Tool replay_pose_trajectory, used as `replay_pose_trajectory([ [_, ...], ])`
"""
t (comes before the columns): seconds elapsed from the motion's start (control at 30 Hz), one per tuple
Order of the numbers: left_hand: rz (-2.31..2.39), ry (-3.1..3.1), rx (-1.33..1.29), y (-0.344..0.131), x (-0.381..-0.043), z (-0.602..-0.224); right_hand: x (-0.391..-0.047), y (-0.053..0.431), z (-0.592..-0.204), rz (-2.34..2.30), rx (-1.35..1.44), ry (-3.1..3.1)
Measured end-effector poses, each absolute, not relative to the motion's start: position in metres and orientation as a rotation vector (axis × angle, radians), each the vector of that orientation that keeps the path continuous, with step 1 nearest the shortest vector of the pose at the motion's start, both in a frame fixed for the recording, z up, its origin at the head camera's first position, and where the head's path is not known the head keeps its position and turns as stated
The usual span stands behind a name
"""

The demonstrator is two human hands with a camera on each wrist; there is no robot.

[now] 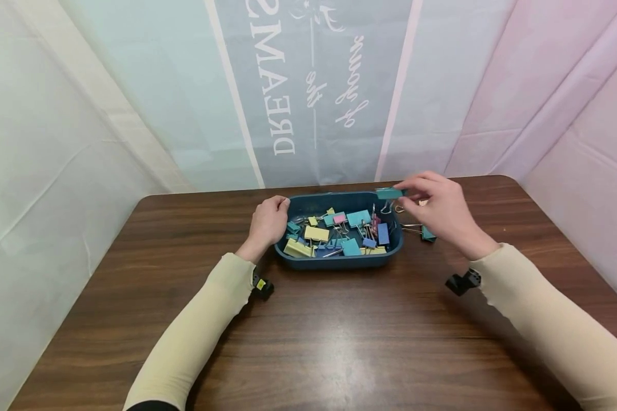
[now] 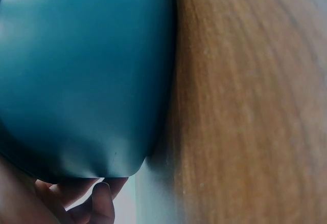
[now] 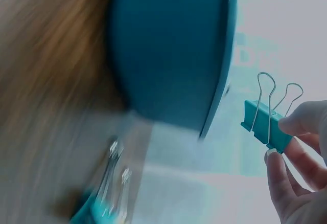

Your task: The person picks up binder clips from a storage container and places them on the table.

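Observation:
A dark teal plastic bin (image 1: 339, 262) on the table holds many binder clips, among them a yellow clip (image 1: 316, 233), a pink clip (image 1: 339, 218) and a blue clip (image 1: 383, 234). My left hand (image 1: 268, 221) grips the bin's left end, its fingers curled against the outer wall in the left wrist view. Over the bin's far right corner, my right hand (image 1: 439, 205) pinches a large teal binder clip (image 3: 265, 127) by one end of its body. Both wire handles of that clip stick out free.
Beside the bin's right end, partly under my right hand, another teal binder clip (image 1: 428, 233) lies on the brown wooden table (image 1: 339, 331). A printed cloth (image 1: 319, 85) hangs behind the table's far edge, with pale cloth (image 1: 46, 142) at the sides.

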State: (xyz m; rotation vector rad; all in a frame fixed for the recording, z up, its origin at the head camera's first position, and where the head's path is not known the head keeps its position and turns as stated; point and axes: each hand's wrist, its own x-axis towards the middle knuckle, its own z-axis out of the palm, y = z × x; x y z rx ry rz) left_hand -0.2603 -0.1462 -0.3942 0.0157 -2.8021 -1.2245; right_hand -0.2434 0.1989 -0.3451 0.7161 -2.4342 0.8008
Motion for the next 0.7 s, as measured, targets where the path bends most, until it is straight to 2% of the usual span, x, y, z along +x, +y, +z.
replay_pose_trajectory([
  [0.33, -1.217, -2.802, 0.016, -0.148, -0.262, -0.396, -0.239, 0.246, -0.364, 0.692, 0.586, -2.512],
  [0.7, -1.234, -2.802, 0.022, -0.146, -0.26, -0.396, -0.254, 0.255, -0.391, 0.727, 0.622, -2.646],
])
